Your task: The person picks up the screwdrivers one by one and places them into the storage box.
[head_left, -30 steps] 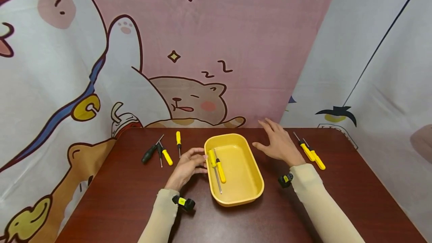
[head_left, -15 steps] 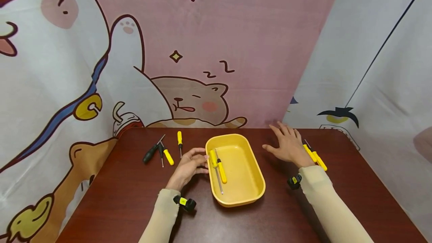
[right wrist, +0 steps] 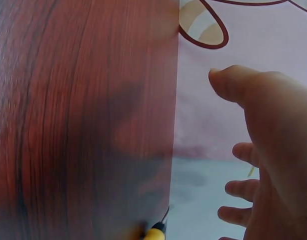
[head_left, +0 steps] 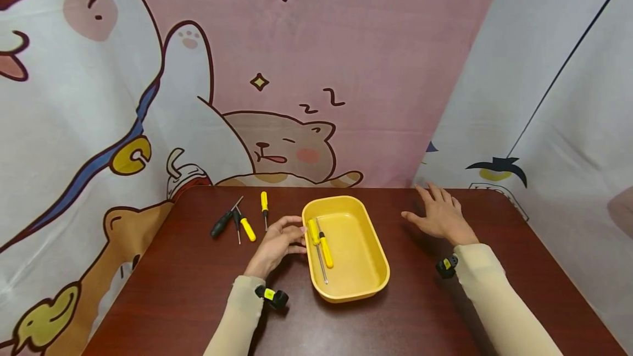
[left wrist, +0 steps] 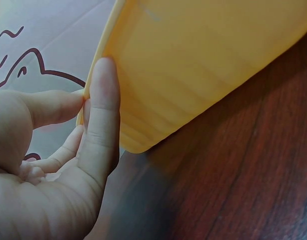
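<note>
A yellow tray (head_left: 347, 200) sits mid-table with two yellow-handled screwdrivers (head_left: 323, 246) lying along its left side. My left hand (head_left: 277, 243) rests beside the tray, fingertips touching its left rim. In the left wrist view the thumb (left wrist: 101, 115) lies against the tray's outer wall (left wrist: 193, 65). My right hand (head_left: 439, 216) hovers flat with fingers spread over the table's right side and holds nothing. It hides what lies beneath it in the head view. In the right wrist view the tip of a yellow-handled screwdriver (right wrist: 154, 233) shows below the right hand (right wrist: 268, 150).
Left of the tray lie a black-handled screwdriver (head_left: 220, 224) and two yellow-handled ones (head_left: 246, 229) (head_left: 264, 204). The dark wooden table (head_left: 188, 290) ends at a cartoon curtain behind and a white drape on the right.
My right hand moved right, away from the tray, and now covers the two yellow screwdrivers that lay in view there. The left hand stayed at the tray rim.
</note>
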`<state>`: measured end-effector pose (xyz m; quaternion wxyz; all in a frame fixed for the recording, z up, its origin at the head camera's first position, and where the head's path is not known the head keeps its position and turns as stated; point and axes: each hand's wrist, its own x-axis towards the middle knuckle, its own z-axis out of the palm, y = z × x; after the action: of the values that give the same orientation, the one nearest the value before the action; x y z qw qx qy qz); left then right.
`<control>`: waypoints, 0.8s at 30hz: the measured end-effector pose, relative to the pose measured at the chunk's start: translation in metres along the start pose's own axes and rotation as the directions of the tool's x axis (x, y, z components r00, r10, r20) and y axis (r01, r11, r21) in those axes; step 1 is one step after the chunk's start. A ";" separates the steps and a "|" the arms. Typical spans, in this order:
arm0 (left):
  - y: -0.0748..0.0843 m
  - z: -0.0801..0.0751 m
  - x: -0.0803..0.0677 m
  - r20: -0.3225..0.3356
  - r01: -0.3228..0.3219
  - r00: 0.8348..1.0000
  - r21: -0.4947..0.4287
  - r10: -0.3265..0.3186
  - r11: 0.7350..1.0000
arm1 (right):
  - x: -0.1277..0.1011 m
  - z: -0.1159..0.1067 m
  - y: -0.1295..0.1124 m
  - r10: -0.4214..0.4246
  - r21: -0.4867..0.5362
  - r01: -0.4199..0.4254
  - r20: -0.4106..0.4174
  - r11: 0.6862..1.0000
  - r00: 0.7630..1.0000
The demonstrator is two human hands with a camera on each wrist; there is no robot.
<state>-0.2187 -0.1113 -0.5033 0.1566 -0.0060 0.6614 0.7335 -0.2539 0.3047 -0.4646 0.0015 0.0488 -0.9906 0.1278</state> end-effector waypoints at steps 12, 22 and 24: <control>0.000 -0.001 0.002 0.002 -0.001 1.000 -0.004 0.001 1.000 | -0.002 -0.001 0.026 0.049 0.026 -0.050 0.007 0.998 0.999; -0.001 -0.001 0.003 0.000 -0.004 1.000 -0.008 0.004 1.000 | -0.004 -0.006 0.037 0.093 0.007 -0.093 0.027 0.996 0.995; -0.002 -0.001 0.003 -0.001 -0.003 1.000 -0.007 0.003 1.000 | -0.003 -0.006 0.038 0.096 -0.002 -0.096 0.023 0.995 0.995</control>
<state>-0.2215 -0.1117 -0.5058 0.1554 -0.0060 0.6589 0.7359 -0.2542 0.3435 -0.4686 -0.0160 0.0024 -0.9918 0.1266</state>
